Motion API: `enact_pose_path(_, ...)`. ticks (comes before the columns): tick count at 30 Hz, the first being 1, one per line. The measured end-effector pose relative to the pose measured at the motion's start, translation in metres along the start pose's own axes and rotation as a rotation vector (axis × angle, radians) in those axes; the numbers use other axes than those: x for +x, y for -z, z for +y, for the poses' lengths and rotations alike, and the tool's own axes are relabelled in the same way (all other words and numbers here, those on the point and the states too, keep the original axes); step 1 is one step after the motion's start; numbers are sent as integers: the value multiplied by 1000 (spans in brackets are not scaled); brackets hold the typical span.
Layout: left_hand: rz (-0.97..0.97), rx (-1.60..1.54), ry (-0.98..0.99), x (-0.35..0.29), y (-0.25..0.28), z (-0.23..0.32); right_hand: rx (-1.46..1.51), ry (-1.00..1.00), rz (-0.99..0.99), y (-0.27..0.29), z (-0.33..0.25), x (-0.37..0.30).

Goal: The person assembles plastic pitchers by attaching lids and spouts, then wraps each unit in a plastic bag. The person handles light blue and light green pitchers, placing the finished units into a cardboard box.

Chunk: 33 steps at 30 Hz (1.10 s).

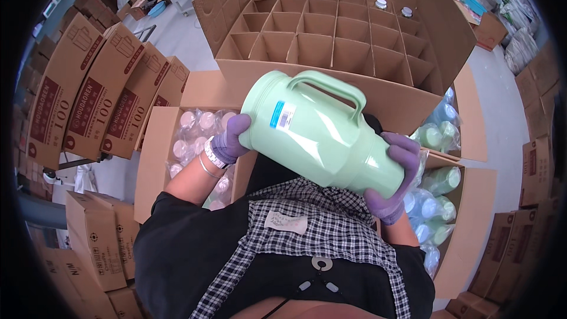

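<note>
A large mint-green handled jug (313, 142) lies tilted across in front of my chest, its looped handle facing away from me. A small blue and white barcode sticker is on its side. My left hand (231, 137), in a purple glove, grips the wide end. At the narrow end my right hand (397, 171), gloved in purple too, is wrapped round the wall, thumb beneath and fingers above. Just beyond the jug stands an open cardboard carton (354, 91) with a grid of dividers. Two silver-topped items (381, 3) sit in its far right cells.
An open box of wrapped pinkish cups (207, 121) is at the left. At the right, another box holds wrapped green and blue cups (440, 210). Printed cartons (88, 106) lean at the far left. More brown cartons (536, 171) are stacked along the right side.
</note>
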<state>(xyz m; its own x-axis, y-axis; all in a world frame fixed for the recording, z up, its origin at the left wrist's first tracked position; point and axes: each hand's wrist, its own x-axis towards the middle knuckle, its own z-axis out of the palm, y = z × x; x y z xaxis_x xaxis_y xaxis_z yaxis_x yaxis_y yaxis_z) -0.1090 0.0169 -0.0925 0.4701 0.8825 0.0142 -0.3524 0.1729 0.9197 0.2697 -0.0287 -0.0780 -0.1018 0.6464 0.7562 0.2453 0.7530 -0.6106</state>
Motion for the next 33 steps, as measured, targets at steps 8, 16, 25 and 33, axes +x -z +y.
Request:
enact_pose_path(8, 19, -21, 120, 15, -25, 35, -149, 444, -155, 11, -8, 29)
enact_pose_path(16, -55, 383, -251, 24, -70, 65, 303, -75, 108, -19, 4, 12)
enact_pose_path(25, 24, 752, -542, 51, -51, 59, 910, -643, 304, -44, 41, 1)
enact_pose_path(33, 128, 458, -321, 42, -75, 48, 382, -359, 244, -32, 40, 4)
